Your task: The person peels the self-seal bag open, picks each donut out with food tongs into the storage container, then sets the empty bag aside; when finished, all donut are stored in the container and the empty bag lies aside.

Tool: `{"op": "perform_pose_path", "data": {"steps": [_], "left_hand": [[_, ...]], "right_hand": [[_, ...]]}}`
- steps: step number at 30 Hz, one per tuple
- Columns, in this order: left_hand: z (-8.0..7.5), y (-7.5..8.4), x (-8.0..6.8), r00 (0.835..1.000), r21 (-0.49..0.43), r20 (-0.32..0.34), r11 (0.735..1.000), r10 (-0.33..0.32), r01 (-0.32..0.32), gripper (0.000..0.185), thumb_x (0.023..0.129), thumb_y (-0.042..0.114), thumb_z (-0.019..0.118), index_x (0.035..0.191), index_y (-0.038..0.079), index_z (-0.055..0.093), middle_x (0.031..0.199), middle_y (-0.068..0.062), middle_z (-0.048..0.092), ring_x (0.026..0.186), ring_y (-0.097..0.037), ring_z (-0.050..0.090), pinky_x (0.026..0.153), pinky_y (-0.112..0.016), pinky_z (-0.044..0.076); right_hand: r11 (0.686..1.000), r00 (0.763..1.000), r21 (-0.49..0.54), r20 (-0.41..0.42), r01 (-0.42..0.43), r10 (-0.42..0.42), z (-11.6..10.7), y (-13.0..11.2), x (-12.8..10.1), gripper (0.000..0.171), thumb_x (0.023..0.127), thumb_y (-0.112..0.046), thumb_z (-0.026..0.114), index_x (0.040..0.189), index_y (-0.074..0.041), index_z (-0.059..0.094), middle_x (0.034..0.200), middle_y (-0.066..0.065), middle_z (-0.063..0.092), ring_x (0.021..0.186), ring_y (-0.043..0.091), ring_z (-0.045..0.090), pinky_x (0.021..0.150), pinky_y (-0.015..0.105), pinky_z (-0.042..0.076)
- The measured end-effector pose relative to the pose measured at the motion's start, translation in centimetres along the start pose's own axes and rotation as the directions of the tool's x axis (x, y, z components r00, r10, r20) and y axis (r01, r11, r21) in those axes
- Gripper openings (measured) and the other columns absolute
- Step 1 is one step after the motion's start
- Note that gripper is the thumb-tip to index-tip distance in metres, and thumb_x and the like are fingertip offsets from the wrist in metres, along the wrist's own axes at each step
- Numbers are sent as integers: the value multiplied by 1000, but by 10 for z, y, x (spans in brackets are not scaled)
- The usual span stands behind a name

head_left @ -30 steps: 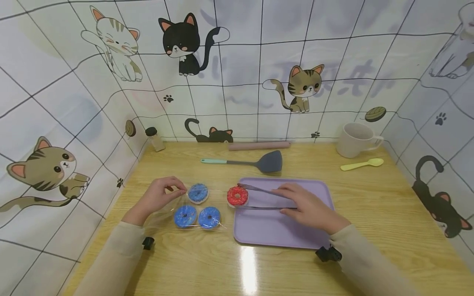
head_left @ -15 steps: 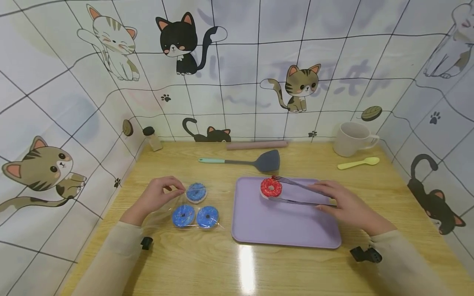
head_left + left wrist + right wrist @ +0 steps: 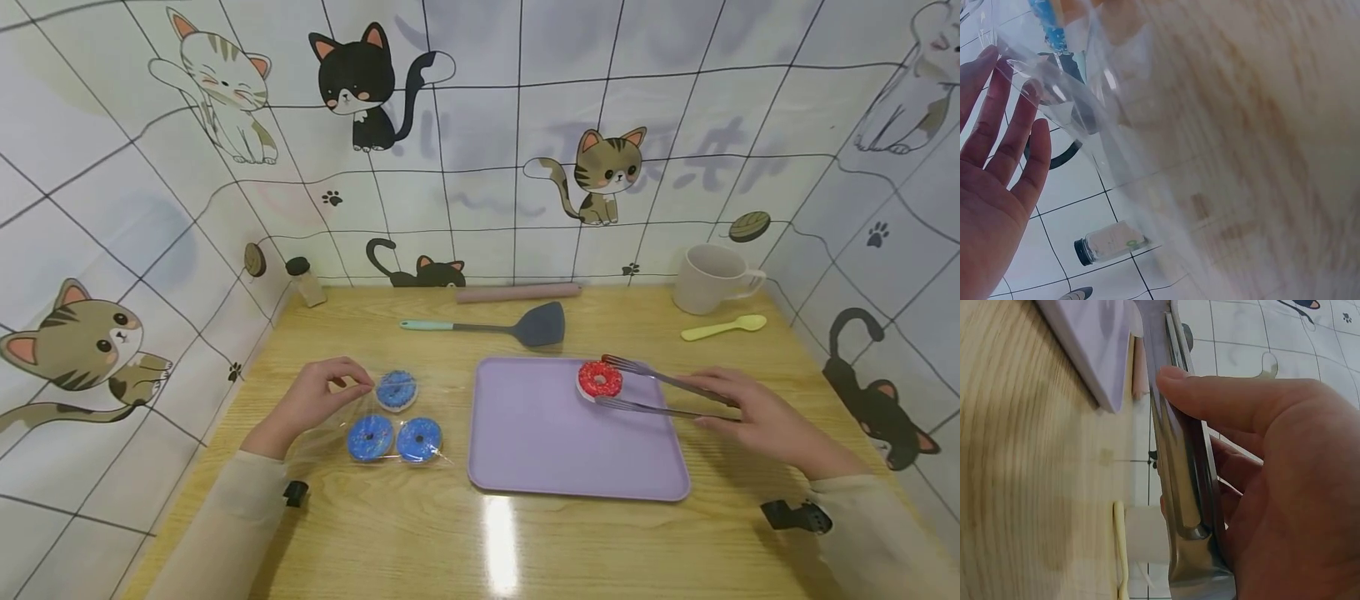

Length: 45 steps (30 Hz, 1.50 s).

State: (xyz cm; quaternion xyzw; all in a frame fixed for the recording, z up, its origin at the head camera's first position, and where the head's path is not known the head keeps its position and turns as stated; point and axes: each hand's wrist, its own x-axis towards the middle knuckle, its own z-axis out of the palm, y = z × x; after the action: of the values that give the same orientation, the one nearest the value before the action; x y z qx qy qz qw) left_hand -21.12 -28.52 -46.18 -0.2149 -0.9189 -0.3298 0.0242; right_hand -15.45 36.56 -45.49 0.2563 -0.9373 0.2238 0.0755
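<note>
My left hand [image 3: 318, 402] pinches the edge of a clear plastic bag [image 3: 1063, 94]. Several blue doughnuts, one of them a sprinkled blue doughnut [image 3: 386, 392], lie in or under the plastic. My right hand [image 3: 757, 421] grips metal tongs [image 3: 663, 380], with the thumb along one arm of the tongs in the right wrist view. Between the tongs' tips is a red doughnut [image 3: 588, 380] with pale specks, over the upper right part of the lilac tray [image 3: 555, 442]. Whether it touches the tray I cannot tell.
Behind the tray lie a dark spatula [image 3: 542, 325] with a mint handle and a pinkish rolling pin [image 3: 517, 293]. A beige mug [image 3: 708, 283] and yellow spoon [image 3: 723, 328] are at the back right. A small black-capped jar [image 3: 307, 285] stands back left.
My right hand has moved right with the tongs, carrying the red doughnut from beside the tray's left edge to above its upper right part. My left hand has stayed at the bag.
</note>
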Motion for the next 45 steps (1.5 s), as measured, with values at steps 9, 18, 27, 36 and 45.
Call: {"op": "perform_pose_path", "data": {"steps": [9,18,27,36,45], "left_hand": [[-1,-1,1,1000,-1,12,1000,0,0,6,96,19,76,99,21,80,104,8,74,98,-12,67,81,-35,57],[-2,-4,1,1000,11,-1,1000,7,-7,6,96,21,76,98,24,80,103,10,74,96,-10,67,81,-36,56],[-2,-4,0,1000,11,-3,1000,-6,6,5,96,21,76,97,23,80,103,10,74,97,-11,67,81,-36,56],[0,-5,2,1000,-17,2,1000,5,-5,6,95,19,77,97,24,80,103,9,74,96,-11,67,80,-39,57],[-1,-7,1,1000,-8,-9,1000,10,-10,6,95,20,77,98,24,80,104,8,75,97,-11,67,79,-33,55]], "right_hand": [[1000,1000,9,-16,27,-27,2,14,-9,60,77,-11,91,132,-13,69,124,5,69,112,0,55,92,5,36],[1000,1000,7,13,1,-1,7,20,-14,61,79,-16,91,135,-18,68,126,5,68,115,-2,52,92,7,37],[998,997,-2,32,-65,65,2,6,-3,67,80,-21,90,141,-15,63,132,10,65,118,31,60,90,50,49],[999,999,12,32,43,-43,12,-24,20,67,82,-11,87,144,-19,61,134,4,63,121,25,57,95,45,49],[988,983,17,99,152,-153,39,-59,40,66,85,-10,84,144,-26,61,135,-4,62,127,25,58,101,54,50]]}}
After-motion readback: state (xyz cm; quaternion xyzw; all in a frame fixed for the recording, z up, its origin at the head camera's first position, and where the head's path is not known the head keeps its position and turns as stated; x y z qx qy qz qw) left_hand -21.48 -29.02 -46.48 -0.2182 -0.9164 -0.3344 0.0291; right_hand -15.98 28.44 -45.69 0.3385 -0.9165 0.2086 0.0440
